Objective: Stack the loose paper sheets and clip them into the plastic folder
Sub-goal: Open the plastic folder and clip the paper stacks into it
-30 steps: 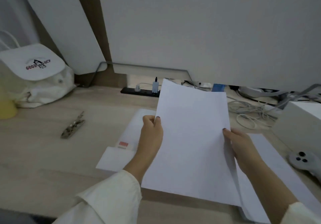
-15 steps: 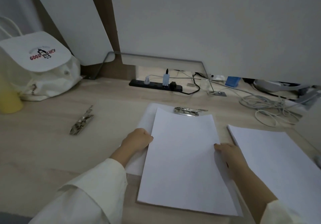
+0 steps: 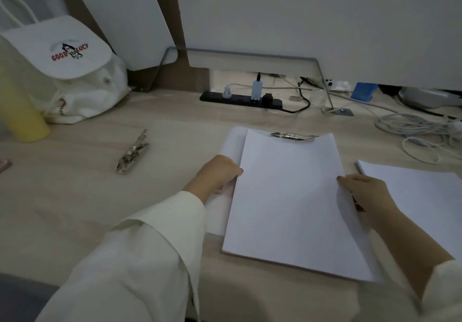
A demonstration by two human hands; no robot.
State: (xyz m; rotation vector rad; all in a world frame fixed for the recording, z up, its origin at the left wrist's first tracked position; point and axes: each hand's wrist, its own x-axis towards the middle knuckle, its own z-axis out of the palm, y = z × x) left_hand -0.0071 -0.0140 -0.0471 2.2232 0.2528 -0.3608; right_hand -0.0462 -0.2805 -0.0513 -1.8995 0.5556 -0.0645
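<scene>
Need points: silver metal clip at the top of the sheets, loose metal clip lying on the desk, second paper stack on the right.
silver metal clip at the top of the sheets (image 3: 292,135), head view, middle of its bar.
loose metal clip lying on the desk (image 3: 132,155), head view, mid-body.
second white paper stack (image 3: 420,191), head view, bare top sheet.

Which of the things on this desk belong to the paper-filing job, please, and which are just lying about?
Job: paper stack, held by left hand and right hand; folder clip; second paper pile.
Lying about: white bag, yellow cup, power strip, cables, loose metal clip.
</scene>
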